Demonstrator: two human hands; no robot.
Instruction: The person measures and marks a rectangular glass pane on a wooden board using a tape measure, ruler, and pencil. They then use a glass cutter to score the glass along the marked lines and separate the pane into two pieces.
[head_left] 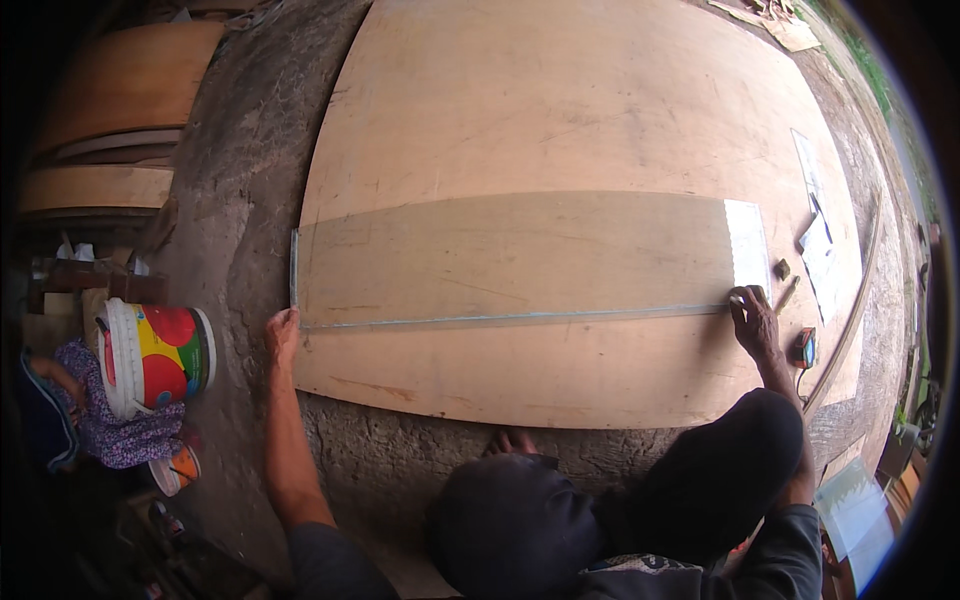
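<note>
A long, see-through glass sheet (520, 250) lies across a large plywood board (530, 110), its near edge showing as a pale blue-green line. At the sheet's near left corner my left hand (284, 328) is closed, the fingertips pinching the corner. My right hand (755, 322) grips the near right corner with bent fingers; a small pale spot shows at its fingertips. A white strip (745, 235) covers the sheet's right end. Just right of it are a small dark block (781, 268) and a thin brownish tool (789, 294). A tape measure (804, 347) sits beside my right forearm.
White papers (820, 255) and a curved wooden strip (862, 290) lie along the board's right side. A colourful bucket (165, 355) stands left, near another person's arm (58, 378) and a small bucket (177, 468). Glass pieces (856, 520) lean at lower right. Wood sheets (125, 85) are stacked far left.
</note>
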